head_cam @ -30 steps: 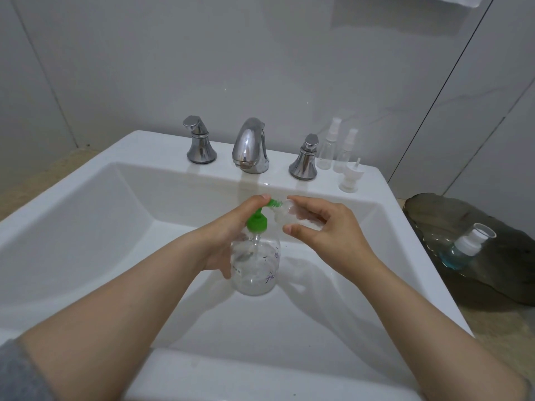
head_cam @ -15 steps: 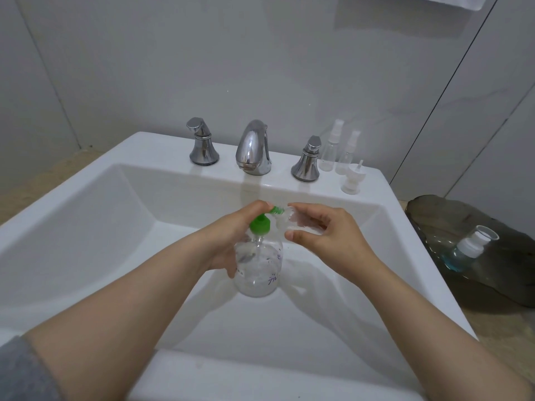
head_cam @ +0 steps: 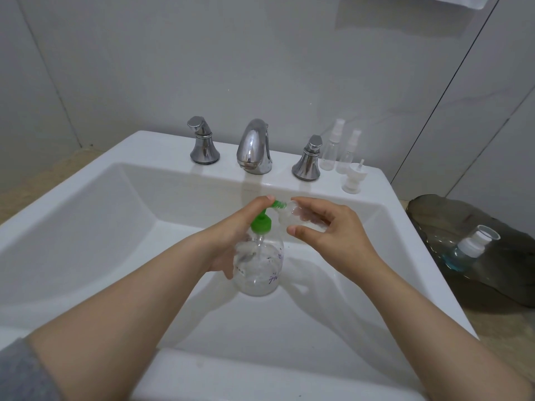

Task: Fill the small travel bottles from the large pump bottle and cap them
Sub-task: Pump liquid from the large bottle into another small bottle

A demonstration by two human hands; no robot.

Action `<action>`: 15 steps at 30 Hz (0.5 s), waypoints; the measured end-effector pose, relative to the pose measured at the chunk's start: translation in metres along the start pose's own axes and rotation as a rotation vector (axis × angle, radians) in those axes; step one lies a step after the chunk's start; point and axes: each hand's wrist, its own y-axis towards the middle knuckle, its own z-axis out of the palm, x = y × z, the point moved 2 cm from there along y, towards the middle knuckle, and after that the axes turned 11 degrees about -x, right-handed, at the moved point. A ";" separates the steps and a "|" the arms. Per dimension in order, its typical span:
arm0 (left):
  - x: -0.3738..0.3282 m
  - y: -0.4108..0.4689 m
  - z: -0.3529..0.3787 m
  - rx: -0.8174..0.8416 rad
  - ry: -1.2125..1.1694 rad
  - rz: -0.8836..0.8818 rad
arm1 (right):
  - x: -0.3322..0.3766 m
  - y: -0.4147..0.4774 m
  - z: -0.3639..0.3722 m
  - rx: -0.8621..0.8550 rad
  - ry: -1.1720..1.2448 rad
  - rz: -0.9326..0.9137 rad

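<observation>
From my station I see both forearms reaching out over the white sink (head_cam: 86, 227). The left hand (head_cam: 228, 241) is curled round the side of the large pump bottle (head_cam: 259, 270), which stands upright in the basin, and its forefinger lies on top of the green pump head (head_cam: 262, 222). Just beside it, the right hand (head_cam: 335, 235) pinches a small travel bottle (head_cam: 292, 217) between thumb and curled fingers. The bottle is clear, uncapped and tilted, with its mouth at the tip of the green spout.

Beyond the hands, on the sink's back ledge, I see a chrome faucet (head_cam: 254, 147) between two chrome handles. Beyond the right hand two clear spray bottles (head_cam: 330, 153) stand side by side, with a loose white cap (head_cam: 351, 179) just in front of them. Off to the right of the right hand, a dark tray (head_cam: 498, 285) sits on the table and holds a white-capped bottle of blue liquid (head_cam: 466, 251).
</observation>
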 end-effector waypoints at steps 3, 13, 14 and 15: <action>0.000 0.002 -0.001 -0.007 -0.013 0.011 | 0.000 0.000 0.001 0.015 0.001 0.008; -0.001 0.003 -0.002 -0.012 -0.022 0.031 | 0.000 0.000 0.001 0.075 0.004 0.057; -0.001 0.003 -0.002 -0.013 -0.028 0.030 | -0.001 0.000 0.001 0.078 -0.004 0.057; 0.000 0.004 -0.002 -0.018 -0.034 0.030 | 0.000 0.001 0.001 0.077 -0.016 0.051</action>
